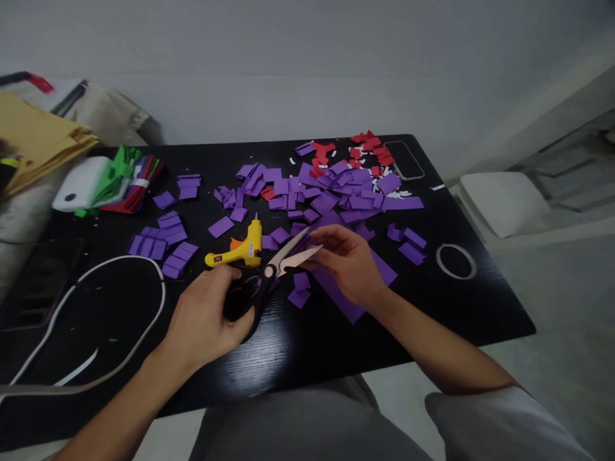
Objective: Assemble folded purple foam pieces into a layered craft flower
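Observation:
My left hand [204, 320] is closed on the handles of black-handled scissors [270, 271], whose blades stand apart and point to the upper right. With pinched fingertips my right hand [350, 266] holds a small purple paper piece [302, 241] at the blades; fingers and blades hide part of it. Below the right hand lies a larger purple paper sheet [353, 312]. A yellow glue gun [247, 248] lies just beyond the left hand, its nozzle pointing away. Many small purple paper pieces [327, 202] are heaped past the scissors.
Red paper scraps [369, 144] and a phone-shaped frame [406, 160] lie at the far right. A ring [456, 261] sits near the right edge. At left are a white cable [163, 282], folded purple pieces [148, 246] and green bundles [115, 176]. A stool [500, 202] stands beyond.

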### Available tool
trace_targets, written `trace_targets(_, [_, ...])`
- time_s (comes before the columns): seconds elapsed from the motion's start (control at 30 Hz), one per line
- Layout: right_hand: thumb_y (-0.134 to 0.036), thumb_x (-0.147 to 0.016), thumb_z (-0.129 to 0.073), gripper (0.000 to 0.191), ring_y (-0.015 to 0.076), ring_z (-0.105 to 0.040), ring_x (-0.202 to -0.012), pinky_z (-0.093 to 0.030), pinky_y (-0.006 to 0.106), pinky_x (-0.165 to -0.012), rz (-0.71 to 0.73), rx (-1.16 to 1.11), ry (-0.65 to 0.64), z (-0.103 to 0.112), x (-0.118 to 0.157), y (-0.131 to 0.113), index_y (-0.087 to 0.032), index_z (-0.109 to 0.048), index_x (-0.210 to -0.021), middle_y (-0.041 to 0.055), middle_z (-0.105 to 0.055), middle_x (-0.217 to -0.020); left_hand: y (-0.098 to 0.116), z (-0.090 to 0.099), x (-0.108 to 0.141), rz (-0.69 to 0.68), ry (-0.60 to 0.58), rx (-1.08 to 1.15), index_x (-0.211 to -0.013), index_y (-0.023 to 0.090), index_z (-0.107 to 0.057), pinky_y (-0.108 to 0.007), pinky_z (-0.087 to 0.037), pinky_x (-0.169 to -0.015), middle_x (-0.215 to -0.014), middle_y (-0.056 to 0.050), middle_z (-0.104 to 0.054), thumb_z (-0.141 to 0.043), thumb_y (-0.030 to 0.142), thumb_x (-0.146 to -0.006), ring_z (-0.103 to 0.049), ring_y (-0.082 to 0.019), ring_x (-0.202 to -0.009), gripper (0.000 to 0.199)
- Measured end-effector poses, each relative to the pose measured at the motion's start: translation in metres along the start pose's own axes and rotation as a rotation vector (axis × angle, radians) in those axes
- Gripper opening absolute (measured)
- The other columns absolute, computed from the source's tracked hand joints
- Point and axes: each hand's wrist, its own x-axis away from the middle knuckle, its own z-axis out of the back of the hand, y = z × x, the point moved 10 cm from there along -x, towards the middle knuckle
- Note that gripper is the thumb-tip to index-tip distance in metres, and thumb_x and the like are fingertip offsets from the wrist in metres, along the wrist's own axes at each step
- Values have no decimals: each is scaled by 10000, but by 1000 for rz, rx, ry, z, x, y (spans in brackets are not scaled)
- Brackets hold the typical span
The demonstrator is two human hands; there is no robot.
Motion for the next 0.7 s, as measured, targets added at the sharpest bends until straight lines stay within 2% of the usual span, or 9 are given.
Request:
trace_targets(0.3, [-311,-705,-959,307,165,-751,-827,-700,384,-803,-17,-4,25,2,0,1,-251,-752,-925,-20,-761,-894,-6,-3,2,44,3,-30,-1023,223,-552,-354,-511,-671,-834,-50,-703,-627,377,-810,-683,-255,-757,273])
trace_targets(0.53, [-330,-719,-951,290,170,-753,-819,-694,364,-770,2,45,41,5,0,1,-258,-753,-918,-16,-766,-884,-1,-2,1,6,10,-31,-1005,209,-567,-362,-508,-650,-812,-57,-706,-614,384,-827,-682,-258,-732,254])
trace_targets(0.7, [-293,-732,-942,251,168,-752,-839,-692,348,-762,18,27,56,5,1,-1,-256,-762,-901,-16,-769,-888,-5,-3,2,29,7,-25,-1009,223,-583,-364,-522,-666,-823,-48,-724,-616,379,-828,-702,-260,-755,241])
